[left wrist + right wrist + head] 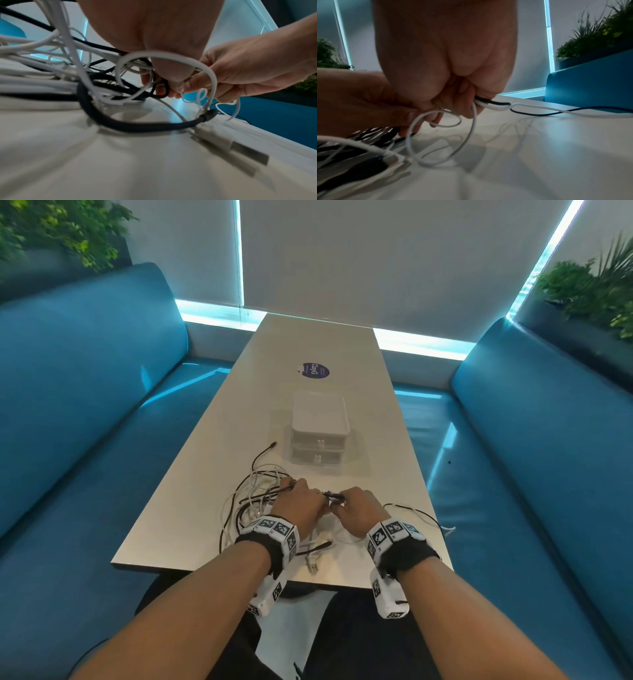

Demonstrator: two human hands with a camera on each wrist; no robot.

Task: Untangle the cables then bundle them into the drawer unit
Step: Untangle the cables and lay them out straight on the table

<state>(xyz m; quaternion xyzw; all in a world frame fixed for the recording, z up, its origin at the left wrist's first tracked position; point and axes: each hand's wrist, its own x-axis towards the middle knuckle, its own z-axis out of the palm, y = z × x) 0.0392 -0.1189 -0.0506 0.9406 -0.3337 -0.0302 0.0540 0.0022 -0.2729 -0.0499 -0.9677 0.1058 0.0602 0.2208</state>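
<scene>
**Both hands work at a knot of cables near the front edge of the desk**

A tangle of black and white cables [255, 498] lies on the white desk [205, 474], towards its front left, with loops spreading close to the left edge. One black cable end [273, 444] reaches out of the pile towards the middle of the desk.

The left hand [299, 503] sits at the right side of the tangle, its fingers curled and pinching several strands; the left wrist view shows black and white cables gathered under the fingertips [176, 85]. A thick black cable [137, 125] curves over the desk below it, next to a white plug with a metal tip [240, 147], which lies flat near the front edge.

Just beside it, nearly touching, the right hand [358, 506] pinches a black cable piece [334, 495] between the two hands. In the right wrist view its fingers are closed on a white cable and a black cable [489, 104], which run away together to the right across the desk. A thin white loop [441, 136] hangs below the hand and rests on the desk.

The drawer unit [319, 433], white with two drawers, stands near the middle of the desk, beyond the hands and apart from the cables. Both drawers look closed. Further back lies a round blue sticker [316, 370].
</scene>
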